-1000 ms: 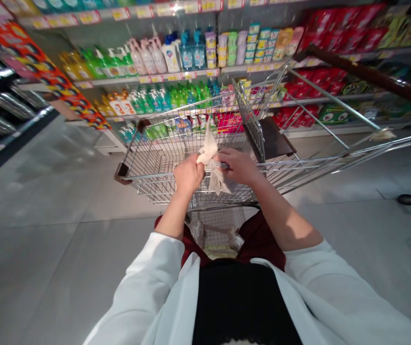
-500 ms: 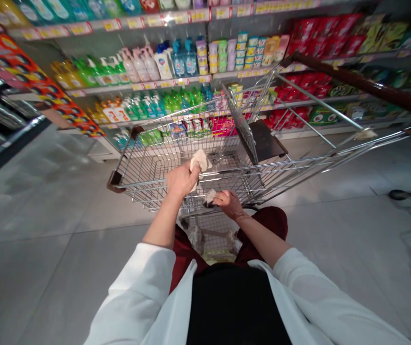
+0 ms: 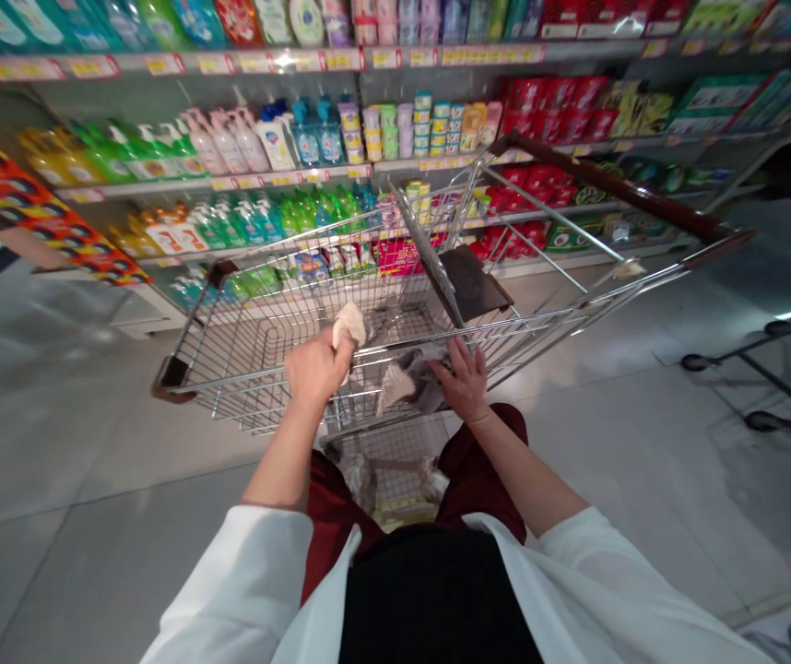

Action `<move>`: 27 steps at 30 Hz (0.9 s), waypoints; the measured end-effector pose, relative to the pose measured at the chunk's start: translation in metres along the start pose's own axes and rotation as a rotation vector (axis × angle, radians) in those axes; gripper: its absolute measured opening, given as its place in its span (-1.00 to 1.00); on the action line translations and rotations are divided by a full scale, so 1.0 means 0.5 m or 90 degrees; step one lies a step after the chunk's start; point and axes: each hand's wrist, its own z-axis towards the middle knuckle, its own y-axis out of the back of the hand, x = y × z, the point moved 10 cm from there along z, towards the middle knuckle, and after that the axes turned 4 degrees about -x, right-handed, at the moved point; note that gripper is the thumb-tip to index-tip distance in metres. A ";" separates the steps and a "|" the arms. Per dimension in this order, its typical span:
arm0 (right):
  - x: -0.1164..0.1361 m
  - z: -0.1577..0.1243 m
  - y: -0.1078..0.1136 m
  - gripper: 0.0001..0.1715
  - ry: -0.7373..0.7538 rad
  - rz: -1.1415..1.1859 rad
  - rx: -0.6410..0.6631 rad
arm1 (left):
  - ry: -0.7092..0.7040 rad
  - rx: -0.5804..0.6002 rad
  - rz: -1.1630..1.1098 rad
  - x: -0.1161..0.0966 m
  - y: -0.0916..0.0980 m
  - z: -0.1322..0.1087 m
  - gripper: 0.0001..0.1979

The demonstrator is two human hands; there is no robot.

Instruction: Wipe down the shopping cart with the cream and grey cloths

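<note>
Beige cloth [image 3: 350, 323] juts above fingers [image 3: 337, 350] of the left hand [image 3: 316, 367].

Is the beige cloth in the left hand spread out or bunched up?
Bunched up: the left hand is fisted around the beige cloth, and only a small crumpled wad shows above the fist.

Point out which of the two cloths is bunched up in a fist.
The beige cloth poking up from the left hand. The other cloth hangs on the cart wire under the right hand's flat fingers.
</note>
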 end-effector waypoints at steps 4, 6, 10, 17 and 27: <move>0.002 -0.026 -0.038 -0.48 0.040 -0.009 -0.001 | -0.009 -0.013 0.008 0.001 -0.003 0.001 -0.39; 0.006 -0.032 -0.034 -0.45 0.042 -0.012 -0.014 | -0.009 -0.020 0.011 0.002 -0.002 0.002 -0.39; 0.010 -0.032 -0.021 -0.40 0.034 -0.007 -0.023 | -0.013 -0.019 0.018 0.000 -0.002 0.001 -0.37; 0.008 -0.030 -0.025 -0.46 0.029 0.009 -0.051 | -0.007 -0.014 0.024 -0.002 0.000 0.000 -0.38; -0.043 -0.145 -0.105 -0.60 -0.278 0.408 0.009 | -0.007 -0.048 0.028 0.003 -0.002 0.004 -0.40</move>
